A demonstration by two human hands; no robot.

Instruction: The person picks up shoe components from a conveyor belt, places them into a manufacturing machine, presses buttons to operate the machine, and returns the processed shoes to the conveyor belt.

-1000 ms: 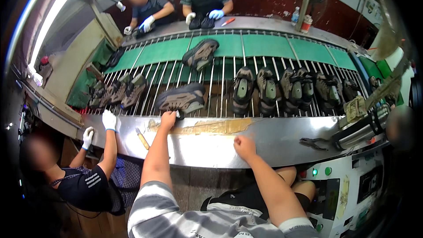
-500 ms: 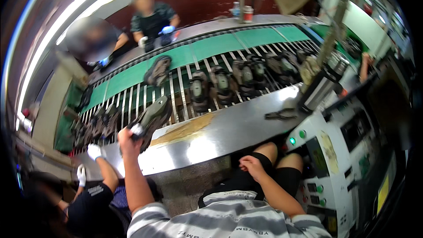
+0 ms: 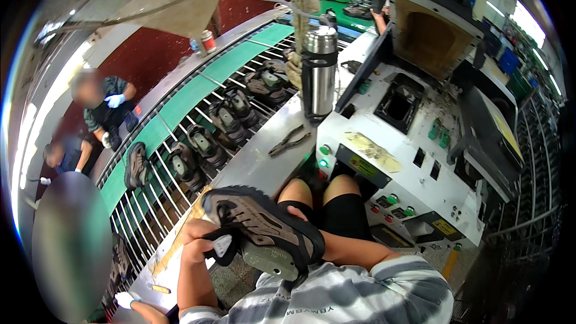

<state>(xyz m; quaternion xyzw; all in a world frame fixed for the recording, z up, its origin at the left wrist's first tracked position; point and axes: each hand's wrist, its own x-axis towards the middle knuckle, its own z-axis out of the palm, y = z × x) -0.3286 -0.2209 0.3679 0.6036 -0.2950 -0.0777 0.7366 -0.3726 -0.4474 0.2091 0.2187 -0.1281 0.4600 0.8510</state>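
A brown and black shoe [image 3: 264, 216] with a grey-green shoe last [image 3: 270, 259] in its opening is held tilted in front of my chest. My left hand [image 3: 197, 241] is closed on the black padded part by the shoe's opening, beside a pale label. My right hand [image 3: 296, 212] is at the sole side, mostly hidden behind the shoe; a bit of it shows past the sole edge, and it seems to grip there. More shoes on lasts [image 3: 207, 144] stand on the roller conveyor [image 3: 157, 195] ahead of me.
Pliers [image 3: 289, 140] and a steel flask [image 3: 320, 75] are on the metal ledge. To my right stands a white machine [image 3: 384, 144] with its lid raised. Two people work across the conveyor; a white-gloved hand [image 3: 125, 300] is at lower left. A pole [image 3: 300, 0] rises beyond the flask.
My left hand has brought the shoe from over the conveyor edge to my chest. My right hand has left my lap for the shoe. The view has turned right, toward the machine.
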